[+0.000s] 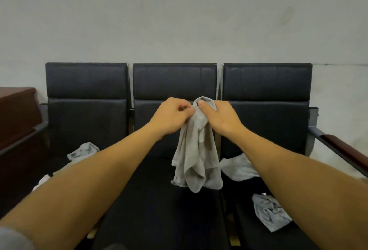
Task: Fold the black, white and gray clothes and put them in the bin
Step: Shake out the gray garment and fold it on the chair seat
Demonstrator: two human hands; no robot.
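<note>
While a bunched gray garment (196, 150) is pinched at frame center by left hand (171, 116) and right hand (219, 118), a crooked fold is risked.

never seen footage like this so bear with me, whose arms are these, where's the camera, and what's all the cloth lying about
There is no machine here. The arms belong to a person wearing a camera on their head, so this single picture looks forward and down along them.

Ahead stands a row of three black seats against a pale wall. Both hands are raised over the middle seat: the left hand and right hand pinch the top of a gray cloth, which hangs down crumpled, not yet folded.

More clothes lie unfolded on the seats: a pale one on the left seat, a white one and a light gray one on the right seat. No bin is in view.
</note>
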